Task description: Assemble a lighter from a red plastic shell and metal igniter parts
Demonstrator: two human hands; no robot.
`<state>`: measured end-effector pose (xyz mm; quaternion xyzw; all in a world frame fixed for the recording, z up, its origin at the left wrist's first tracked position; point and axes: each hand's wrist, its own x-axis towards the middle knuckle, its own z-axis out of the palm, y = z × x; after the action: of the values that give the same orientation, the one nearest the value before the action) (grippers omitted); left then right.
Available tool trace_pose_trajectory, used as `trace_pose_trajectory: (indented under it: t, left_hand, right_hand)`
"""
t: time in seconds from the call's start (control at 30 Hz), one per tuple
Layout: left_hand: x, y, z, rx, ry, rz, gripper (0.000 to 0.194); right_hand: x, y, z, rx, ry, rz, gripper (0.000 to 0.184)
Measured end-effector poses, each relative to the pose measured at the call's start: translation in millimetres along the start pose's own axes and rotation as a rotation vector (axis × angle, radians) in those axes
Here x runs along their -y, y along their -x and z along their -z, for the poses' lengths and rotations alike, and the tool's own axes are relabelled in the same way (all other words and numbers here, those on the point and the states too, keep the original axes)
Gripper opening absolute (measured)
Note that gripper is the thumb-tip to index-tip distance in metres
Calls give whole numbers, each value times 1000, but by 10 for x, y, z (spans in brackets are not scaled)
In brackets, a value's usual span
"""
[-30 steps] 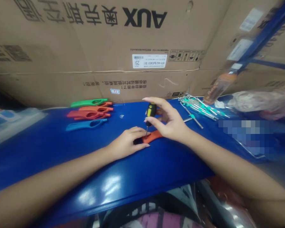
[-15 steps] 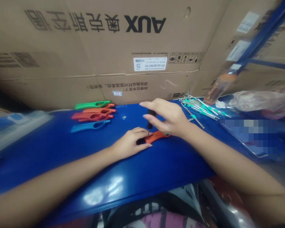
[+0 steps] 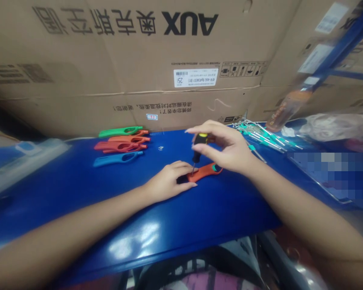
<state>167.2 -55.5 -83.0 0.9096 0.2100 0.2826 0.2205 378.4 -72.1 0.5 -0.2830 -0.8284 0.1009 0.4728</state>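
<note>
An orange lighter handle [image 3: 204, 173] with a green piece near its right end lies on the blue table [image 3: 115, 209]. The thumb and fingers of my left hand [image 3: 168, 181] grip its left end from both sides. My right hand [image 3: 226, 147] is closed around a black-and-yellow screwdriver [image 3: 197, 155], held nearly upright. The screwdriver's tip meets the handle between my left fingertips; a screw there is too small to make out.
Green, orange, red and blue lighter handles [image 3: 121, 145] lie at the back left, with tiny screws [image 3: 160, 148] beside them. Metal rods with green parts [image 3: 264, 137] are piled at the back right, near an orange-capped bottle [image 3: 287, 108]. Cardboard boxes [image 3: 108, 52] stand behind.
My right fingers have shifted around the screwdriver, showing its yellow part. My left hand keeps its hold on the orange handle. The whole view has moved slightly.
</note>
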Motion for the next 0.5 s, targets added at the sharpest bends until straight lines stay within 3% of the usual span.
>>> trace_pose_trajectory:
  t: [0.1, 0.23, 0.3, 0.4, 0.5]
  left_hand:
    - [2, -2, 0, 4, -6, 6, 36]
    - [-9, -11, 5, 16, 10, 12, 36]
    - [-13, -12, 5, 13, 9, 13, 36]
    - [-14, -12, 2, 2, 1, 16, 35]
    - [-17, -15, 5, 13, -4, 13, 37]
  right_hand:
    - [15, -1, 22, -36, 166, 60, 34]
    - [51, 6, 20, 98, -16, -25, 37]
    - [50, 21, 4, 55, -43, -31, 31]
    - [34, 50, -25, -59, 88, 31, 27]
    - [42, 65, -54, 28, -45, 4, 36]
